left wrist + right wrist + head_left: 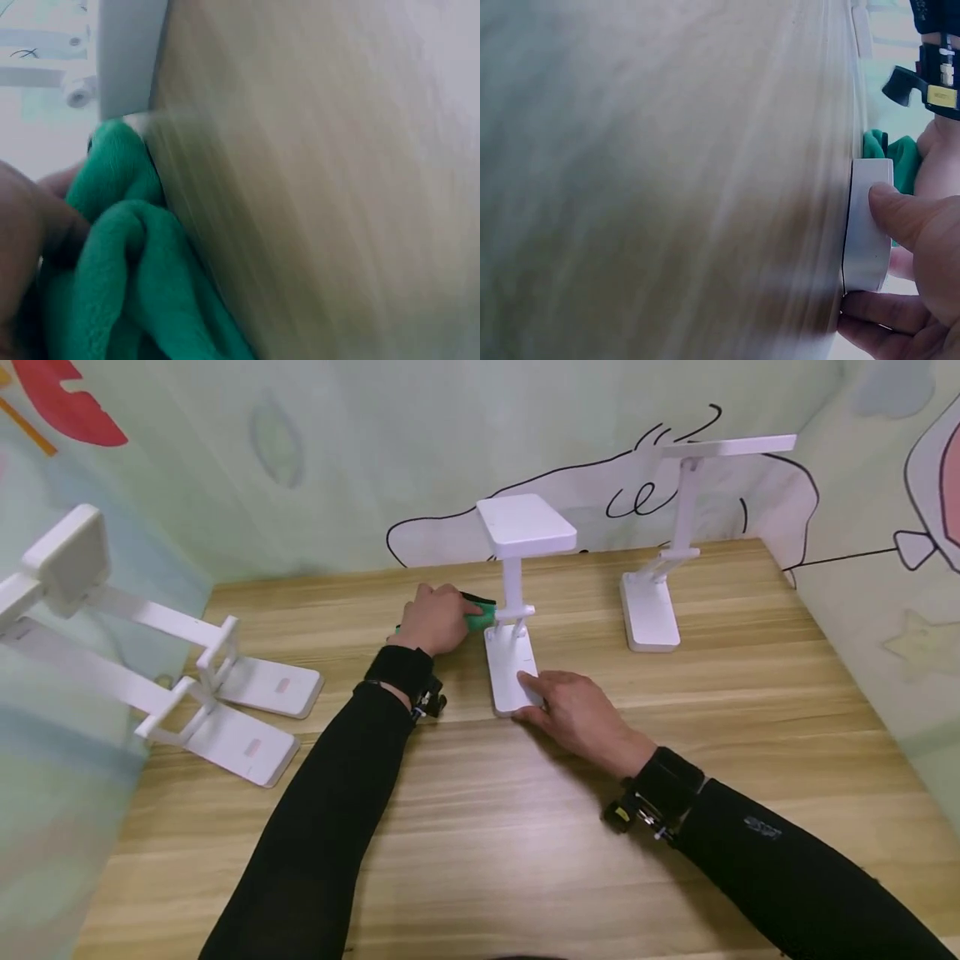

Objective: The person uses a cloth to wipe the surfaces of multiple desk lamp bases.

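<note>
A white desk lamp [512, 672] stands upright in the middle of the wooden table, its square head over the base. My right hand [577, 714] grips the near right end of that base; in the right wrist view the thumb presses one face of the base [866, 232] and fingers curl at its edge. My left hand [435, 620] holds a bunched green cloth [482, 615] just left of the lamp's hinge. In the left wrist view the folded cloth [161, 285] lies at the corner of the lamp base [133, 56]; whether they touch I cannot tell.
Two more white lamps, one with its base [273, 685] behind the other's base [243, 745], lean at the table's left. Another white lamp [651, 614] stands at the back right. Cartoon-printed curtains [337, 468] rise behind the wooden table [465, 860].
</note>
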Demonstrator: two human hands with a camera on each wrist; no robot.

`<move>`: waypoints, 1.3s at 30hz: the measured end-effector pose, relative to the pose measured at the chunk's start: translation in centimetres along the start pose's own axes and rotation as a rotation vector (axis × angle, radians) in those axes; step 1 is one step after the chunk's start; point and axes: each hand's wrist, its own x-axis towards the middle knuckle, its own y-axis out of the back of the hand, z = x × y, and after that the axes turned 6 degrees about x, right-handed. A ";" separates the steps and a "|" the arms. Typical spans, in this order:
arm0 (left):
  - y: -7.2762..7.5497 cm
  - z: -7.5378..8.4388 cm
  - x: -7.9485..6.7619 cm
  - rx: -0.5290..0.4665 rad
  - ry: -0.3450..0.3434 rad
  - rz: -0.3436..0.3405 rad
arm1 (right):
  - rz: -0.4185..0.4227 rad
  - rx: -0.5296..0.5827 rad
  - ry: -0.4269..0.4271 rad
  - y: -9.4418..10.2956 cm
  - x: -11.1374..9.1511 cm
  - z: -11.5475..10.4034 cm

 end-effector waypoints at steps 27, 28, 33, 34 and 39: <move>-0.7 4.5 -9.5 -0.088 -0.111 -0.282 | 0.049 -0.029 -0.006 -0.1 0.1 0.0; -0.8 4.7 -9.9 -0.078 -0.122 -0.285 | 0.047 -0.024 -0.011 0.0 0.0 0.1; -0.9 5.5 -11.6 -0.069 -0.187 -0.272 | 0.026 0.020 -0.022 0.2 -0.2 0.5; -1.0 5.6 -11.9 -0.074 -0.204 -0.267 | 0.023 0.025 -0.023 0.2 -0.2 0.6; -1.4 5.8 -12.8 -0.131 -0.326 -0.270 | 0.005 0.029 -0.032 0.4 -0.3 0.6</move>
